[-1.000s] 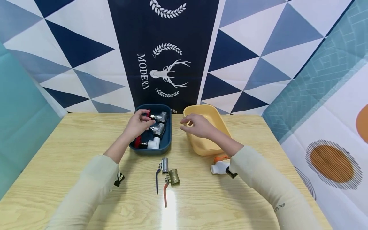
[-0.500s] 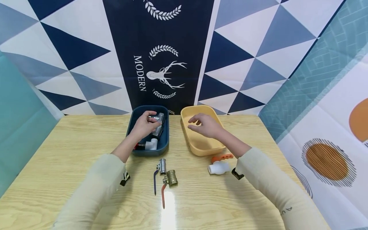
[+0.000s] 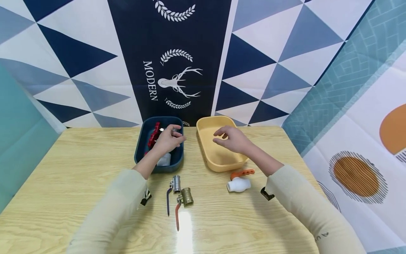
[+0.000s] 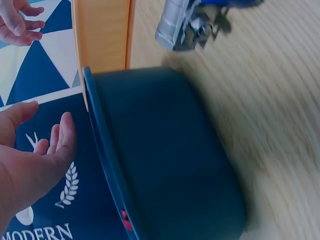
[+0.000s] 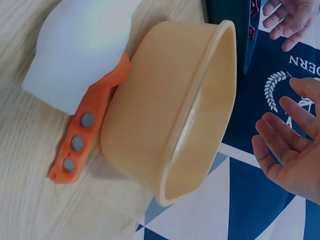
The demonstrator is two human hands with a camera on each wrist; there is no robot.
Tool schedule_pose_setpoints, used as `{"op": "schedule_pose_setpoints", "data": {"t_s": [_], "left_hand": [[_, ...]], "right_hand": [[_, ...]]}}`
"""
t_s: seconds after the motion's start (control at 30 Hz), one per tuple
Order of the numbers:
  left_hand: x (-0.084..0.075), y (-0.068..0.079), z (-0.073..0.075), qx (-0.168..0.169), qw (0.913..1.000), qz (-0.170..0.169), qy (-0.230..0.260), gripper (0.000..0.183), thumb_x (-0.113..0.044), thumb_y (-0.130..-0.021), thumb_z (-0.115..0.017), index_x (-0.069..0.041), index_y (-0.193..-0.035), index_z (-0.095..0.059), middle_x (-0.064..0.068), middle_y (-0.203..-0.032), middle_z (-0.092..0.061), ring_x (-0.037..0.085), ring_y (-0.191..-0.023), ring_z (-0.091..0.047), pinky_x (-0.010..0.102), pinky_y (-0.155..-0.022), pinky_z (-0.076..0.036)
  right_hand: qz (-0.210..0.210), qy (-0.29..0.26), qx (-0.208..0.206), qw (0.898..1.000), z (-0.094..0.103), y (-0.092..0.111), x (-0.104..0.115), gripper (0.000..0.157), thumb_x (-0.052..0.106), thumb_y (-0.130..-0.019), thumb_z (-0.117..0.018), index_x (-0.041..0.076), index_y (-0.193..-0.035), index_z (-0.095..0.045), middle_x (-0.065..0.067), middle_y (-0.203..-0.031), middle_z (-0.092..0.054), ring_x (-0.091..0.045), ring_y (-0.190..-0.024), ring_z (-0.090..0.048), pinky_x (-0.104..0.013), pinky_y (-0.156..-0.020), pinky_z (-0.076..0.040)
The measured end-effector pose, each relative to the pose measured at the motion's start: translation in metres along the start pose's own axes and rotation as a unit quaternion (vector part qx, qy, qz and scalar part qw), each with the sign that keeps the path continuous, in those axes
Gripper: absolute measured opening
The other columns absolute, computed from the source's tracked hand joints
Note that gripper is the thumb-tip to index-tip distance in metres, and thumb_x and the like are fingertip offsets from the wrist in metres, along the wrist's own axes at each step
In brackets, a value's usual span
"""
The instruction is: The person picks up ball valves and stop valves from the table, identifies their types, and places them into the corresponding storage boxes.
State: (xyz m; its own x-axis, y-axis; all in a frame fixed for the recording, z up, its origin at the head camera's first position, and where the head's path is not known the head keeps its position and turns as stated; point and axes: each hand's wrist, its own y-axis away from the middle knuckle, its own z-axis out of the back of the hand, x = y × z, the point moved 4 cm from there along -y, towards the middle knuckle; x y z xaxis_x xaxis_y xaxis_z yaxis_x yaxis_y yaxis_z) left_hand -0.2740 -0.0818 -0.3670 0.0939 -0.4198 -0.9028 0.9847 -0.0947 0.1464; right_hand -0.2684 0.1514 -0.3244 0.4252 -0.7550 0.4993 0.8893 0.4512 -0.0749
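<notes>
My left hand [image 3: 168, 140] hovers over the dark blue bin [image 3: 138, 150], fingers loosely bent and holding nothing. Under it in the bin lie valves with red handles [image 3: 154, 135] and a white fitting [image 3: 164, 159], partly covered by the hand and forearm. Over the yellow bin [image 3: 219, 160] hovers my right hand [image 3: 234, 140], also with nothing in its relaxed fingers. The left wrist view has the left hand [image 4: 37, 160] beyond the blue bin's rim. In the right wrist view, the right hand [image 5: 290, 145] is spread beside the yellow bin's opening.
In front of the bins lie a silver ball valve [image 3: 176, 184] with a blue lever and a brass ball valve [image 3: 187, 197] with a red lever. A white plastic valve [image 3: 238, 184] with an orange handle lies before the yellow bin. A patterned cloth wall [image 3: 177, 70] stands behind.
My left hand has moved right across the blue bin, uncovering red handles. The right hand has shifted right, from the yellow bin's left rim to above its inside. The head view has turned slightly.
</notes>
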Motion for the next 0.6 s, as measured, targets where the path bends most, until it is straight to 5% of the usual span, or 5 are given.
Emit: {"op": "schedule_pose_setpoints", "data": {"t_s": [0.33,0.5,0.6], "left_hand": [[-0.003,-0.004,-0.022,0.010,0.9999,-0.011,0.008,0.053,-0.021,-0.087,-0.065,-0.012,-0.135,-0.043,0.010,-0.109,-0.057,0.024,-0.086,-0.061,0.030,-0.076,-0.053],[-0.003,-0.007,-0.032,0.014,0.9998,-0.008,0.015,0.051,-0.019,-0.087,-0.065,-0.009,-0.132,-0.045,0.012,-0.110,-0.059,0.020,-0.082,-0.062,0.036,-0.080,-0.054],[-0.003,-0.009,-0.038,0.016,0.9996,0.001,0.025,0.048,-0.018,-0.087,-0.065,-0.010,-0.130,-0.047,0.013,-0.110,-0.059,0.028,-0.089,-0.063,0.041,-0.084,-0.053]], "right_hand": [[-0.016,-0.008,-0.006,1.000,0.005,0.012,-0.014,0.032,0.025,-0.089,-0.063,0.003,-0.112,-0.065,-0.012,-0.114,-0.065,-0.028,-0.100,-0.060,-0.041,-0.086,-0.048],[-0.026,-0.015,-0.011,0.999,0.006,0.018,-0.024,0.032,0.025,-0.089,-0.063,0.004,-0.112,-0.066,-0.012,-0.111,-0.065,-0.027,-0.098,-0.061,-0.040,-0.085,-0.049],[-0.032,-0.020,-0.010,0.999,0.006,0.021,-0.028,0.032,0.026,-0.089,-0.063,0.004,-0.112,-0.066,-0.012,-0.111,-0.065,-0.026,-0.097,-0.060,-0.040,-0.083,-0.049]]}}
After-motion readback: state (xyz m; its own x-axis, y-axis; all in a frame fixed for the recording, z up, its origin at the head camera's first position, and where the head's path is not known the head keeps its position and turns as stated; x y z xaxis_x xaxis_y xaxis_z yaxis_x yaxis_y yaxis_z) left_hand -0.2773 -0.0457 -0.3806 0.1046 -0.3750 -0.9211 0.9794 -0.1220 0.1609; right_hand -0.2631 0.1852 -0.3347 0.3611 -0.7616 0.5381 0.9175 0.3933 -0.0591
